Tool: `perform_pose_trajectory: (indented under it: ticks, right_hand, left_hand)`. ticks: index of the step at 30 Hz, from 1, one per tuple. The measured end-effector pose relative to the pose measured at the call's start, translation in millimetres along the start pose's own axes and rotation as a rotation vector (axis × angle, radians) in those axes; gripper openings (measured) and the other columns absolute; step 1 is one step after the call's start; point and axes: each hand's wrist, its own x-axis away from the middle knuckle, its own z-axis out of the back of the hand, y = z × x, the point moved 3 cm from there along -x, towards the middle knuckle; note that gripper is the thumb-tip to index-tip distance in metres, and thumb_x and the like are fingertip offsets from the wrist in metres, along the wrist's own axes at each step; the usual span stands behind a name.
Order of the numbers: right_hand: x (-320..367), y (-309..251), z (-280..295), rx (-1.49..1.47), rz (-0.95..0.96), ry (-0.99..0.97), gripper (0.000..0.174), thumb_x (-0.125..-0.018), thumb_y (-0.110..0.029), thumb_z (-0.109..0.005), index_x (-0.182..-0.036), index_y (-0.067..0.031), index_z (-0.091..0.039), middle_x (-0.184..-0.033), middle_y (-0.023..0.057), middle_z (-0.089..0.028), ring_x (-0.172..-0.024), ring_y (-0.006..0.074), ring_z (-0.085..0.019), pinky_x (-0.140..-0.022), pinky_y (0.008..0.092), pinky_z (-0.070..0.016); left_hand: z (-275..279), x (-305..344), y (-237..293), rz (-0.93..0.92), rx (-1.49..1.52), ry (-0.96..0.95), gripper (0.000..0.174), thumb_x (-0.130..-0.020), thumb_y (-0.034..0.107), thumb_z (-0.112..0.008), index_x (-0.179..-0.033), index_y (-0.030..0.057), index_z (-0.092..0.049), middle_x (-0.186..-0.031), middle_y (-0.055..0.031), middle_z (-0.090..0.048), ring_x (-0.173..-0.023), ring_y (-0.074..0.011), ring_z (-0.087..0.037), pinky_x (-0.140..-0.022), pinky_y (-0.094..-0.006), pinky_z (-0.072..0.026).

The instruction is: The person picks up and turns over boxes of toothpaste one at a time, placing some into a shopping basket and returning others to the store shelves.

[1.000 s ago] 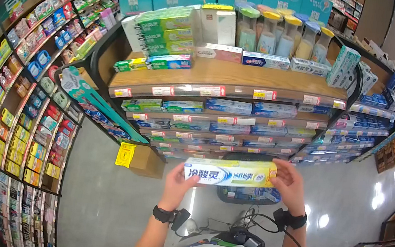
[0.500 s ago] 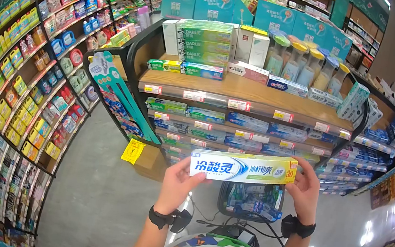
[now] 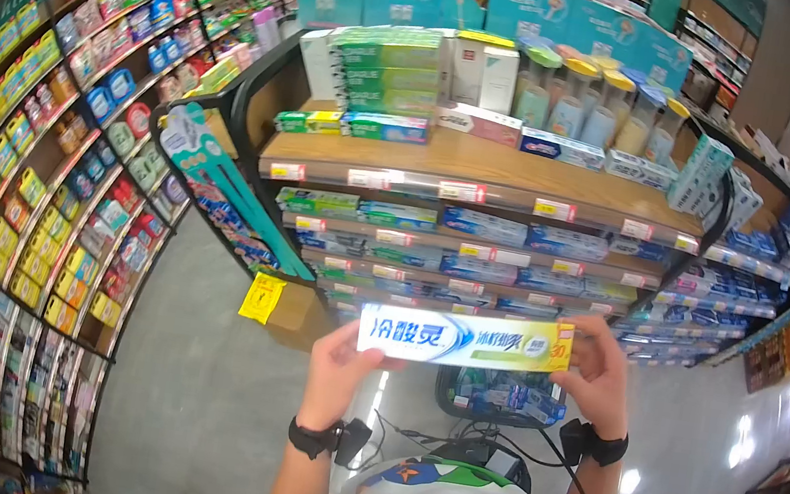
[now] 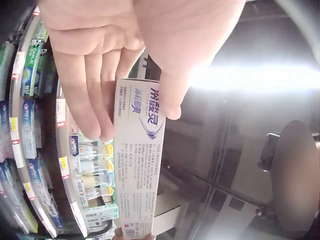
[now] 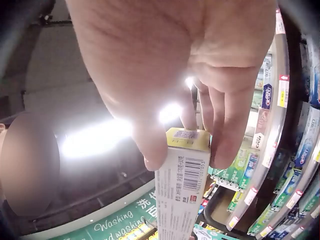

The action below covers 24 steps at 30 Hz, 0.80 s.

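Note:
A long white and yellow toothpaste box (image 3: 463, 339) with blue lettering lies level between both hands, its front turned up toward the head camera. My left hand (image 3: 337, 370) grips its left end, thumb on the near edge and fingers behind. At the yellow right end, my right hand (image 3: 601, 382) holds it between thumb and fingers. The left wrist view shows the printed underside of the toothpaste box (image 4: 137, 165) between thumb and fingertips. In the right wrist view, a barcode shows near the end of the toothpaste box (image 5: 181, 185).
Beyond the hands stands a shelf unit (image 3: 367, 157) with rows of toothpaste boxes. Below the held box is a dark basket (image 3: 447, 396) with several packs inside. A cardboard box (image 3: 299, 319) with a yellow sign (image 3: 263, 298) stands on the floor. A black cable (image 3: 571, 471) runs past the right wrist.
The head view swung left and then slightly back, shifting the shelves in it. Both hands keep hold of the toothpaste box, which stays level in front of the body.

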Motion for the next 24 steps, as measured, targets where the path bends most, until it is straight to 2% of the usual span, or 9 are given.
perform_pose_trajectory:
  ticks: [7,17,21,24]
  right_hand:
    - [32.5,12.8,31.8,0.022,-0.101,-0.012,0.066,-0.073,0.007,-0.083,-0.13,0.0,-0.052,-0.129,0.009,-0.051,-0.115,0.0212,-0.063,-0.094,0.0338,-0.0554]
    - [73.2,38.6,57.9,-0.056,-0.224,0.148,0.064,-0.069,0.001,-0.086,-0.125,-0.0009,-0.055,-0.124,0.0084,-0.052,-0.113,0.0236,-0.064,-0.097,0.0361,-0.0554]
    - [78.1,44.0,60.7,-0.013,-0.236,0.136,0.063,-0.068,0.002,-0.085,-0.124,-0.0012,-0.056,-0.122,0.0086,-0.052,-0.113,0.0234,-0.064,-0.097,0.0361,-0.056]
    - [77.7,48.7,57.0,-0.003,-0.266,0.135,0.063,-0.068,0.002,-0.085,-0.124,-0.0013,-0.056,-0.122,0.0086,-0.053,-0.113,0.0231,-0.064,-0.097,0.0365,-0.056]
  left_hand:
    - [-2.3,8.7,-46.9,0.151,-0.037,-0.055,0.043,-0.09,-0.001,-0.069,-0.131,-0.0091,-0.06,-0.12,-0.014,-0.069,-0.107,-0.0212,-0.066,-0.094,-0.0375,-0.0552]
    - [-27.2,11.8,-60.7,0.396,-0.144,-0.142,0.048,-0.089,0.003,-0.075,-0.133,-0.0074,-0.06,-0.123,-0.0117,-0.069,-0.11,-0.0152,-0.065,-0.099,-0.0305,-0.0508]
    - [-24.2,15.9,-61.5,0.41,-0.241,-0.192,0.047,-0.09,0.005,-0.076,-0.133,-0.0056,-0.06,-0.123,-0.0106,-0.069,-0.111,-0.0148,-0.064,-0.099,-0.0301,-0.0504]
    - [-19.3,19.9,-66.2,0.394,-0.199,-0.146,0.045,-0.09,0.006,-0.076,-0.131,-0.0052,-0.062,-0.121,-0.0093,-0.069,-0.109,-0.0141,-0.065,-0.098,-0.0293,-0.0506]
